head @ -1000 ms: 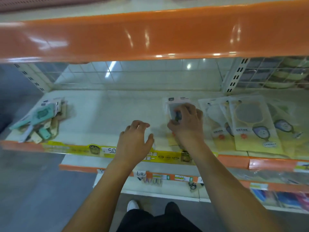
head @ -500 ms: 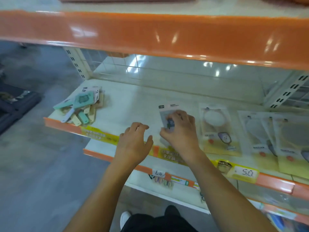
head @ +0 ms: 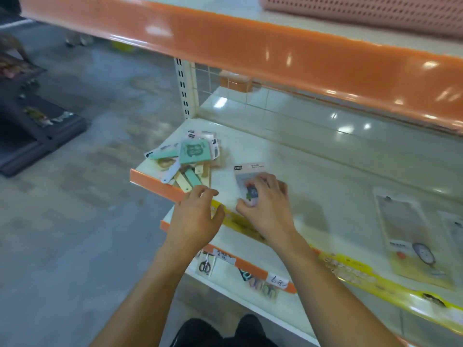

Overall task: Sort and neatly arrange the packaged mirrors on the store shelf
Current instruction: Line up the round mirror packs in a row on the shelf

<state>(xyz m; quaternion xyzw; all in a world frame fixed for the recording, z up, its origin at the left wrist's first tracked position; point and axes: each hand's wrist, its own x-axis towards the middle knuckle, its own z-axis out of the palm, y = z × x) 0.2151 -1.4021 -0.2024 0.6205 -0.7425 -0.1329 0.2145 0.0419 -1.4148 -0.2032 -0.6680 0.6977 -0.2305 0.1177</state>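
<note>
Standing at the store shelf (head: 313,171), a person has both bare hands out over its front edge. Right hand (head: 268,209): grip curled round the lower part of 1 small packaged mirror (head: 249,175), thumb on the near side, fingers arched over the top of the pack. The pack lies flat on the shelf board, pink header card pointing to 12 o'clock, its lower half hidden under the fingers. Left hand (head: 194,216): at 9 o'clock of the right hand, just beside it but apart; grip released, fingers loosely bent, grasping nothing. It hovers over the orange price rail (head: 155,185); whether it touches the rail, cannot tell.

Pile of handle mirrors (head: 188,159): at 11 o'clock of the left hand, at the shelf's left end. Mint, cream and pink packs heaped at mixed angles, handles fanned toward 6 o'clock, 1 square mint face on top. Exact count not readable.

Flat clear-and-yellow mirror pack (head: 411,236): at 3 o'clock of the right hand, well apart, lying flat near the front edge; another pack is partly cut off at the frame's right edge.

Yellow label strip (head: 363,274) runs along the shelf front at 4 o'clock. On the lower shelf, scissors (head: 205,265) hang in a pack below the left wrist. Image blurred; print on labels not legible.
</note>
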